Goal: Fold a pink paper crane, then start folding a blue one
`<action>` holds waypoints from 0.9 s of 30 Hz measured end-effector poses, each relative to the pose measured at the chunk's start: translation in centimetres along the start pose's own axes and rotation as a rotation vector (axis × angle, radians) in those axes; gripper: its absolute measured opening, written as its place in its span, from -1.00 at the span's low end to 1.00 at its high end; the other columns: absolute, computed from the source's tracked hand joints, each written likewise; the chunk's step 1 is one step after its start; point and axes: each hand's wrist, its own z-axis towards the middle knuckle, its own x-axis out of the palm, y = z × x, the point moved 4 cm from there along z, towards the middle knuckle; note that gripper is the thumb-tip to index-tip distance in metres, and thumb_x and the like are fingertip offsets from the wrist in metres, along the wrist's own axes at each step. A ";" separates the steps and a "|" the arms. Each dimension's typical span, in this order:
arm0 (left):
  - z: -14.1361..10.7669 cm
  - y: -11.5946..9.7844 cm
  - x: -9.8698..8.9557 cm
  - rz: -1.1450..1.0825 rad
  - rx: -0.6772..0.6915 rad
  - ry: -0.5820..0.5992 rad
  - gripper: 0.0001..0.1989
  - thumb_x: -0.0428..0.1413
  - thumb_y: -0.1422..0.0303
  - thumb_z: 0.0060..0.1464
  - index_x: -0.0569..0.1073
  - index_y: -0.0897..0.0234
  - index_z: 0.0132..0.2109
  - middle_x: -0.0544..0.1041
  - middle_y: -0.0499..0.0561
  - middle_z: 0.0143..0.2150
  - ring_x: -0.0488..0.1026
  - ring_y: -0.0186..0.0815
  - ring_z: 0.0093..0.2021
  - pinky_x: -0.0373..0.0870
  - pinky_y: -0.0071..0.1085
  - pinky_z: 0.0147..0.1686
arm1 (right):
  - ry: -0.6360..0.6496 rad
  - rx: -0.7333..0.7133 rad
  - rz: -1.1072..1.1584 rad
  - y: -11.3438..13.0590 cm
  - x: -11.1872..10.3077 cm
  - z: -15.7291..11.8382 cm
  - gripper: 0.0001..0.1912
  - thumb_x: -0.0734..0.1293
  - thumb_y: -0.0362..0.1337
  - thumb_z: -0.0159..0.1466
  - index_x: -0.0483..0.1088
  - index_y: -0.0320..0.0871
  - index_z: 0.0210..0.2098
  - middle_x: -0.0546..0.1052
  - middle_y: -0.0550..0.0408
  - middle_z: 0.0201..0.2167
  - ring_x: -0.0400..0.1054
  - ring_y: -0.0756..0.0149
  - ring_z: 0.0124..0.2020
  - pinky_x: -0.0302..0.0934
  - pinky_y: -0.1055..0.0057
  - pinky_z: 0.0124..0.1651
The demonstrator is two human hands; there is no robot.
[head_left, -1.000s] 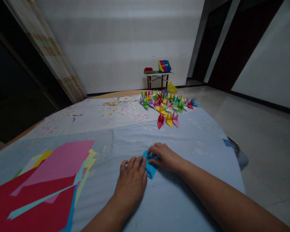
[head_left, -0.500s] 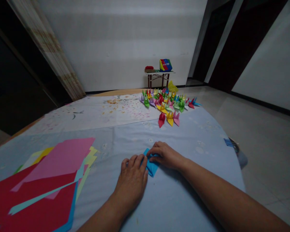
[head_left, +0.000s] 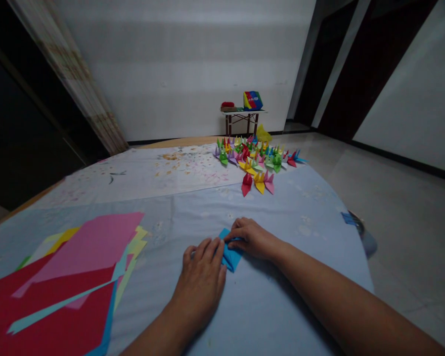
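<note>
A small folded piece of blue origami paper [head_left: 231,259] lies on the pale blue tablecloth [head_left: 274,306] in front of me. My left hand [head_left: 203,274] rests palm down at its left side, fingers stretched out and covering that edge of the paper. From the right, my right hand [head_left: 252,238] has thumb and forefinger drawn together on the paper's upper part. Creases show on the lower half of the paper; its left edge and part of the top are hidden under my fingers.
Coloured paper sheets, a pink one [head_left: 96,242] and a red one [head_left: 66,316] uppermost, are stacked at the left with a pale strip [head_left: 63,306] across them. Several folded paper cranes [head_left: 246,183] stand at the table's far right. Beyond is a small stand [head_left: 241,112] bearing a colourful box [head_left: 252,100].
Both hands keep nearly the same place on the blue paper, with only slight finger movement. The whole view has shifted a little.
</note>
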 end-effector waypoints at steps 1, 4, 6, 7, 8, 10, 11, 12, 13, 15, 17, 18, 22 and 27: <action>-0.2 0.0 -0.2 0.010 0.007 0.010 -0.59 -0.13 0.32 0.14 0.25 0.26 0.13 0.28 0.10 0.17 0.13 -0.11 0.15 -0.02 -0.06 0.05 | -0.002 -0.001 -0.002 0.0 0.0 0.0 -0.76 0.31 -0.20 0.16 0.44 0.02 -0.16 0.39 0.07 -0.32 0.24 0.32 -0.26 0.07 0.40 -0.19; -0.9 0.1 -0.5 0.032 0.045 0.035 -0.59 -0.13 0.34 0.13 0.27 0.23 0.13 0.28 0.08 0.17 0.13 -0.11 0.16 -0.03 -0.07 0.05 | -0.011 -0.002 0.001 0.1 -0.1 0.0 -0.77 0.31 -0.20 0.17 0.45 0.01 -0.16 0.40 0.07 -0.31 0.24 0.32 -0.26 0.07 0.40 -0.18; -1.5 0.3 -0.5 0.036 0.098 0.040 -0.59 -0.13 0.34 0.14 0.24 0.17 0.14 0.29 0.04 0.17 0.15 -0.13 0.15 -0.03 -0.09 0.04 | -0.013 -0.005 0.005 0.1 -0.2 0.1 -0.78 0.31 -0.20 0.16 0.45 0.01 -0.17 0.41 0.07 -0.31 0.25 0.32 -0.26 0.08 0.40 -0.18; -1.7 0.3 -0.4 0.038 0.131 0.039 -0.58 -0.13 0.34 0.15 0.20 0.14 0.16 0.29 0.02 0.17 0.15 -0.13 0.15 -0.03 -0.10 0.04 | -0.013 -0.007 0.006 0.1 -0.2 0.1 -0.78 0.31 -0.20 0.16 0.46 0.01 -0.18 0.41 0.06 -0.31 0.25 0.32 -0.26 0.08 0.40 -0.18; -2.0 0.4 -0.4 0.040 0.158 0.037 -0.56 -0.13 0.35 0.15 0.16 0.11 0.18 0.28 0.00 0.18 0.15 -0.14 0.15 -0.02 -0.10 0.04 | -0.015 -0.008 0.007 0.1 -0.2 0.1 -0.78 0.31 -0.20 0.16 0.46 0.01 -0.18 0.41 0.06 -0.31 0.25 0.32 -0.26 0.08 0.40 -0.18; -2.3 0.4 -0.2 0.039 0.190 0.030 -0.52 -0.12 0.38 0.14 0.08 0.07 0.22 0.24 -0.02 0.20 0.14 -0.15 0.15 -0.01 -0.12 0.03 | -0.017 -0.008 0.005 0.1 -0.1 0.1 -0.78 0.32 -0.19 0.16 0.46 0.00 -0.19 0.41 0.06 -0.32 0.25 0.32 -0.27 0.08 0.40 -0.18; -2.4 0.4 -0.2 0.034 0.197 0.028 -0.51 -0.12 0.39 0.14 0.06 0.05 0.22 0.24 -0.03 0.20 0.14 -0.15 0.16 0.00 -0.12 0.03 | -0.017 -0.008 0.003 0.1 -0.1 0.1 -0.78 0.31 -0.20 0.16 0.46 0.01 -0.19 0.40 0.06 -0.32 0.25 0.32 -0.27 0.08 0.40 -0.18; -2.4 0.3 -0.1 0.026 0.204 0.028 -0.50 -0.12 0.40 0.14 0.05 0.04 0.22 0.24 -0.03 0.20 0.14 -0.16 0.15 0.00 -0.12 0.04 | -0.018 -0.007 0.002 0.1 -0.1 0.1 -0.78 0.31 -0.20 0.16 0.46 0.01 -0.18 0.40 0.06 -0.32 0.25 0.33 -0.26 0.08 0.40 -0.18; -2.4 0.3 -0.1 0.015 0.209 0.030 -0.50 -0.12 0.40 0.14 0.05 0.02 0.22 0.25 -0.04 0.20 0.14 -0.16 0.15 0.01 -0.12 0.04 | -0.020 -0.008 0.000 0.0 0.0 0.1 -0.78 0.31 -0.20 0.16 0.46 0.02 -0.18 0.40 0.07 -0.31 0.25 0.33 -0.26 0.08 0.40 -0.18; -2.3 0.2 -0.1 -0.014 0.213 0.039 -0.50 -0.12 0.39 0.15 0.04 0.01 0.23 0.26 -0.04 0.19 0.15 -0.16 0.15 0.03 -0.12 0.04 | -0.025 -0.010 -0.002 -0.1 0.0 0.1 -0.78 0.32 -0.20 0.16 0.46 0.03 -0.18 0.40 0.07 -0.31 0.25 0.33 -0.26 0.08 0.40 -0.18; -2.3 0.3 -0.1 -0.050 0.205 0.049 -0.50 -0.14 0.38 0.16 0.01 0.04 0.24 0.25 -0.04 0.20 0.16 -0.17 0.14 0.06 -0.13 0.04 | -0.028 -0.012 0.001 -0.2 0.1 0.1 -0.78 0.32 -0.20 0.15 0.46 0.04 -0.18 0.40 0.08 -0.31 0.24 0.33 -0.25 0.08 0.40 -0.18; -2.3 0.3 0.0 -0.067 0.200 0.055 -0.50 -0.14 0.38 0.17 -0.01 0.05 0.24 0.24 -0.03 0.20 0.16 -0.18 0.14 0.07 -0.14 0.04 | -0.026 -0.013 0.004 -0.2 0.1 0.2 -0.78 0.33 -0.20 0.15 0.46 0.04 -0.18 0.40 0.08 -0.31 0.24 0.33 -0.25 0.07 0.40 -0.18; -2.4 0.6 0.2 -0.098 0.191 0.091 -0.50 -0.17 0.36 0.19 -0.05 0.05 0.25 0.21 -0.05 0.22 0.14 -0.18 0.15 0.08 -0.14 0.06 | -0.015 -0.012 0.010 -0.3 0.2 0.2 -0.78 0.34 -0.22 0.14 0.47 0.00 -0.19 0.40 0.06 -0.32 0.24 0.33 -0.26 0.07 0.41 -0.19; -2.4 0.5 0.4 -0.079 0.188 0.090 -0.50 -0.16 0.36 0.19 -0.06 0.02 0.25 0.20 -0.07 0.22 0.14 -0.17 0.15 0.07 -0.10 0.05 | -0.017 -0.011 0.014 -0.2 0.2 0.2 -0.77 0.34 -0.22 0.14 0.46 0.04 -0.18 0.40 0.07 -0.32 0.24 0.32 -0.26 0.06 0.40 -0.18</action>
